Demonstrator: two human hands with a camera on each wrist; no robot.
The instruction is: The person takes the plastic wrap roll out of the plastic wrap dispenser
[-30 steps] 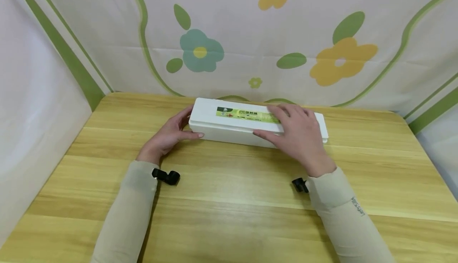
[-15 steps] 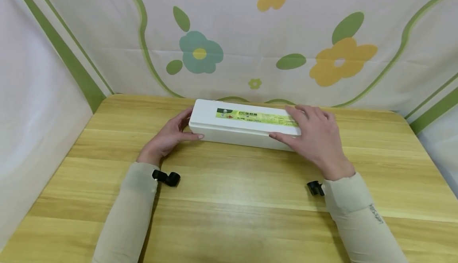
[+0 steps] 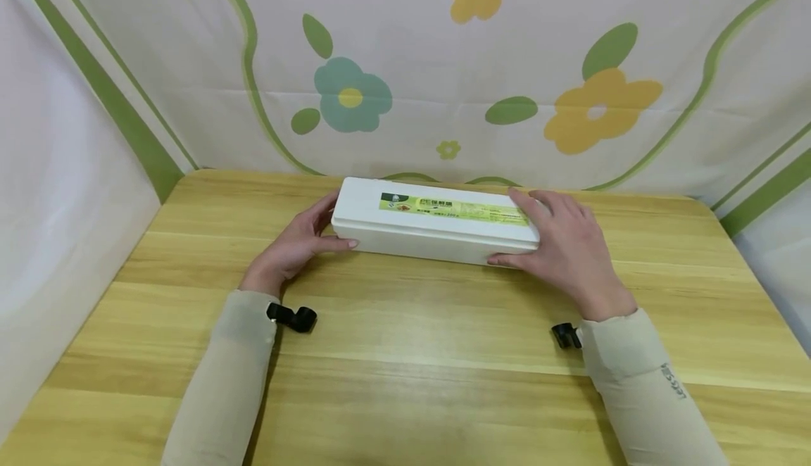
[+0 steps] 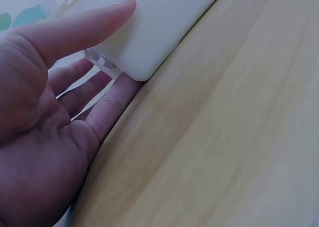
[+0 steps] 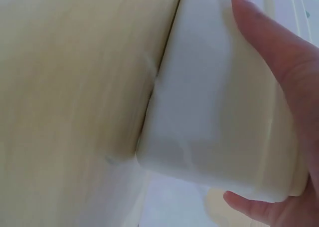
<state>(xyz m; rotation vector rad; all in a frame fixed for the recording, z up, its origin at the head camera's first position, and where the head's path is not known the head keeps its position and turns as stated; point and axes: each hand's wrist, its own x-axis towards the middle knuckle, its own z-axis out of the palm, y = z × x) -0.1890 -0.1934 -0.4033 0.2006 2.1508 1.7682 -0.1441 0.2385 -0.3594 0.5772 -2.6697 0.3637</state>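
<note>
A long white cling film box (image 3: 437, 244) with a green and yellow label (image 3: 453, 207) lies on the wooden table near its back edge. At its left end, my left hand (image 3: 296, 246) holds it, thumb on the front side and fingers behind the end. The left wrist view shows this thumb (image 4: 94, 27) against the white wall and the little finger by the bottom corner. My right hand (image 3: 567, 241) grips the right end, covering it in the head view. Its thumb (image 5: 264, 32) presses on the front side; the other fingers reach over the lid.
The wooden table (image 3: 393, 381) extends in front of and beside the box. A white cloth (image 3: 412, 65) with printed flowers hangs right behind the table, and white cloth also hangs at both sides. Black wrist cameras (image 3: 293, 317) stick out from the sleeves.
My right hand has slid rightward along the box from over the label to its right end, uncovering most of the label. The left hand has kept its hold, and the box stays nearly in place.
</note>
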